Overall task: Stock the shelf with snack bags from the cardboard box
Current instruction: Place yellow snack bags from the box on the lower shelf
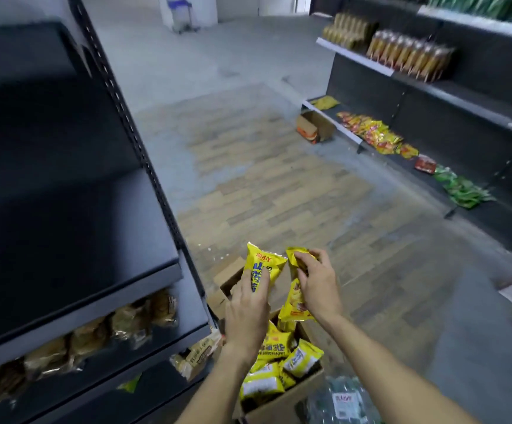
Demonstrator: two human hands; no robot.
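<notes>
My left hand (pixel 248 310) grips a yellow snack bag (pixel 265 264) with blue lettering, held upright above the cardboard box (pixel 282 402). My right hand (pixel 316 286) holds another yellow snack bag (pixel 296 304) just to the right of the first one. Below both hands the open box holds several more yellow bags (pixel 285 362). The dark shelf unit (pixel 74 240) stands to the left; its upper board is bare, and the lower boards carry brown packaged goods (pixel 126 325).
A second open carton (pixel 230 280) lies on the floor behind my hands. A clear bag of green packets (pixel 340 402) sits at bottom right. Across the aisle, another shelf unit (pixel 432 87) holds snacks, with a small carton (pixel 314 127) on the floor beside it.
</notes>
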